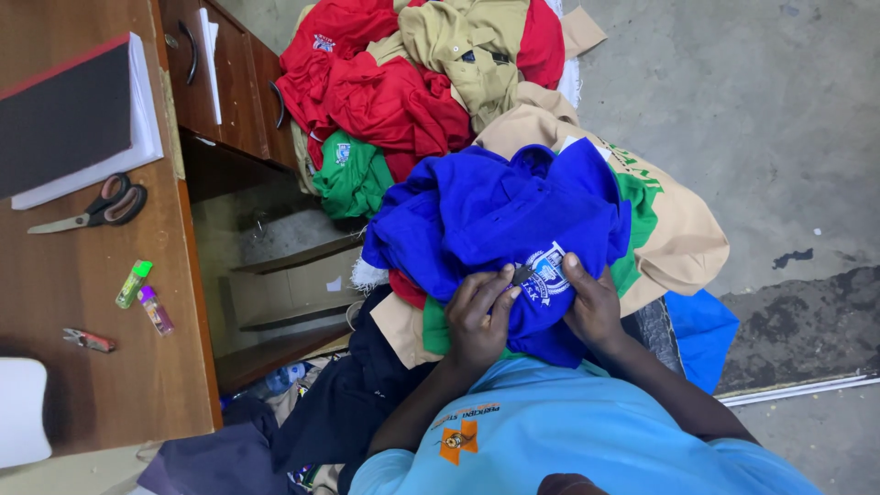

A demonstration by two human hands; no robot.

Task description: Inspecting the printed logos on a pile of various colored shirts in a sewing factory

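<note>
The person's left hand [478,316] and right hand [591,307] both rest on a blue shirt [500,215] that lies on their lap, on top of a big heap of clothes. The left hand is curled, and its fingertips pinch a small dark thing [521,274] right beside the white badge [547,272] on the shirt. It may be a little blade or cutter, but it is too small to tell. The right hand is mostly open and flat, with the thumb pressing the cloth down just beside the badge. The two hands are very close together, so if the small thing is sharp and it slips, it could nick the right thumb. It could also poke a hole in the blue cloth if it is pushed too hard. The shirt is bunched up, so a fold under the badge might get caught by mistake. The heap under it is soft and lumpy, with red clothes [385,92], tan clothes [458,41] and a green shirt [353,174], so the blue shirt could slide off the lap onto the floor [761,119]. The scissors [96,206], two lighters [144,295] and a small red tool [89,341] lie on the wooden worktop [92,394], well apart from both hands, so reaching for them could tip the pile.
</note>
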